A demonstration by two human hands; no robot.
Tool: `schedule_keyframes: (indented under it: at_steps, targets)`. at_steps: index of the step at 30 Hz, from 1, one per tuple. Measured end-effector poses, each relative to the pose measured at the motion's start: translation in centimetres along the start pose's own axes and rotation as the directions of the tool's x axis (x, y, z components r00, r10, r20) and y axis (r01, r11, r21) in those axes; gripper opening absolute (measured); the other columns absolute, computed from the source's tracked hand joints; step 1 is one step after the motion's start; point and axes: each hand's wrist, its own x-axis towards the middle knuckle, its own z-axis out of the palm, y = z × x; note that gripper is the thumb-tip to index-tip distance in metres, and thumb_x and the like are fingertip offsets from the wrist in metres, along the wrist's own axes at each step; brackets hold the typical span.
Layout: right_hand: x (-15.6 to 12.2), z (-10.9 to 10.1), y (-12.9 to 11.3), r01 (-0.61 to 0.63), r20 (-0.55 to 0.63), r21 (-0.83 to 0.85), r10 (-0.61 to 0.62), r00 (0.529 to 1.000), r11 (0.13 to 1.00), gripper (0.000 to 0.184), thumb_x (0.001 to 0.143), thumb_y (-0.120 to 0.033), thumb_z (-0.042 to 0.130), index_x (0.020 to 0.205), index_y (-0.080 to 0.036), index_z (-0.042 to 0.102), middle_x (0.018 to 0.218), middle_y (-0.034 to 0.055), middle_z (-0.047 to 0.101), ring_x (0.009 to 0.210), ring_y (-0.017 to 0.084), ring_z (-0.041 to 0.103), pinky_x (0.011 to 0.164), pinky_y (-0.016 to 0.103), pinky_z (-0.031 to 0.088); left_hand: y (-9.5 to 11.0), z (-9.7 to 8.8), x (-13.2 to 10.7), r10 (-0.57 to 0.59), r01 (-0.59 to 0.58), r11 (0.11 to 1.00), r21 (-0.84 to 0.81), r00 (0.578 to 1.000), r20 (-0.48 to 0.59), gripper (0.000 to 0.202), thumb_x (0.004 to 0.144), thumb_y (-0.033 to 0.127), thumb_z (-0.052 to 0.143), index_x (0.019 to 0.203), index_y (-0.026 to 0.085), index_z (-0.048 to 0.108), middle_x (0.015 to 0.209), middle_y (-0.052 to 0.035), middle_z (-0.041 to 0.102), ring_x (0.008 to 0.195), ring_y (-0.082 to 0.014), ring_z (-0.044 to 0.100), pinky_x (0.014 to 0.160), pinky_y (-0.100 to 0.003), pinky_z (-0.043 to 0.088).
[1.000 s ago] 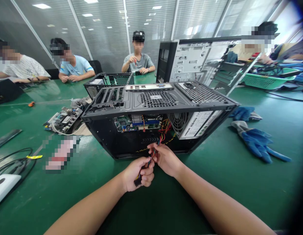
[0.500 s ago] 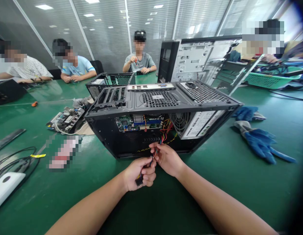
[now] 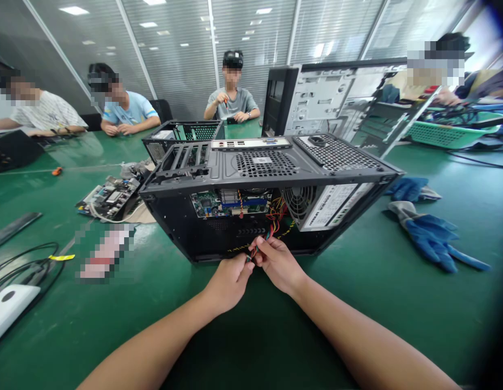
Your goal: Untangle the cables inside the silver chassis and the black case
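A black computer case (image 3: 251,176) lies in front of me with its open side facing me. Inside it show a green motherboard (image 3: 206,206), a power supply (image 3: 330,208) with a fan grille, and a bundle of coloured cables (image 3: 271,228) coming out toward me. Both hands are at that bundle, just outside the case's lower edge. My right hand (image 3: 279,265) is closed on the cables, thumb and fingers pinching them. Right beside it, my left hand (image 3: 229,279) is closed around the same bundle, its back turned up; the black connector on the cable end is hidden.
Left of the case are a loose circuit board (image 3: 113,195), a blurred pink item (image 3: 107,252), black cables (image 3: 44,265) and a white device (image 3: 11,306). Blue gloves (image 3: 428,238) lie right. Behind stand another case (image 3: 316,100), a green basket (image 3: 442,132) and several people.
My left hand has turned over, back now upward, and risen slightly toward the right hand. The black connector that showed in it is out of sight. My right hand has barely moved.
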Motion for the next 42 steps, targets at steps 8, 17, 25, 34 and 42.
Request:
schedule_keyframes:
  at_steps: [8, 17, 25, 34, 42]
  targets:
    - [-0.1, 0.0, -0.3, -0.073, 0.061, 0.072, 0.068, 0.996, 0.995, 0.022, 0.074, -0.038, 0.074, 0.075, -0.017, 0.069, 0.071, 0.0024, 0.063, 0.054, 0.01, 0.049, 0.052, 0.025, 0.039, 0.1, 0.2, 0.1, -0.295, 0.453, 0.708, -0.542, 0.887, 0.355, 0.029, 0.088, 0.043, 0.051, 0.073, 0.019, 0.048, 0.044, 0.0095, 0.026, 0.04, -0.0077, 0.023, 0.042, -0.019, 0.02]
    - [-0.1, -0.3, -0.3, -0.111, 0.131, 0.125, 0.095, 0.987, 0.986, 0.022, 0.075, -0.035, 0.075, 0.089, -0.02, 0.069, 0.081, 0.0011, 0.064, 0.052, 0.008, 0.042, 0.05, 0.024, 0.044, 0.5, -0.6, -0.2, -0.218, 0.601, 0.388, -0.699, 0.797, 0.564, 0.021, 0.088, 0.034, 0.057, 0.082, 0.015, 0.053, 0.046, 0.0085, 0.028, 0.044, -0.0068, 0.028, 0.042, -0.016, 0.026]
    - [-0.1, -0.2, -0.4, -0.1, 0.054, 0.057, 0.097, 0.994, 0.993, 0.023, 0.072, -0.036, 0.078, 0.082, -0.018, 0.068, 0.077, 0.0024, 0.067, 0.052, 0.008, 0.043, 0.047, 0.023, 0.041, 0.0, 0.7, -0.3, -0.24, 0.423, 0.731, -0.536, 0.894, 0.377, 0.035, 0.087, 0.05, 0.056, 0.079, 0.016, 0.05, 0.045, 0.0093, 0.035, 0.039, -0.0055, 0.032, 0.042, -0.018, 0.029]
    - [0.0, -0.2, -0.1, -0.101, 0.061, 0.075, 0.096, 0.994, 0.992, 0.022, 0.073, -0.035, 0.077, 0.082, -0.018, 0.068, 0.077, 0.0021, 0.068, 0.052, 0.008, 0.046, 0.048, 0.024, 0.042, 0.1, 0.5, -0.2, -0.249, 0.478, 0.62, -0.622, 0.871, 0.423, 0.031, 0.088, 0.046, 0.058, 0.078, 0.017, 0.05, 0.044, 0.0098, 0.031, 0.038, -0.0061, 0.03, 0.041, -0.018, 0.028]
    - [0.1, -0.5, 0.0, -0.105, 0.137, 0.117, 0.088, 0.987, 0.988, 0.022, 0.076, -0.034, 0.075, 0.085, -0.016, 0.065, 0.079, 0.0019, 0.067, 0.048, 0.007, 0.051, 0.046, 0.022, 0.044, 0.0, -0.5, -0.1, -0.142, 0.612, 0.354, -0.707, 0.782, 0.606, 0.025, 0.087, 0.039, 0.055, 0.084, 0.014, 0.058, 0.045, 0.008, 0.029, 0.042, -0.0069, 0.029, 0.04, -0.017, 0.026]
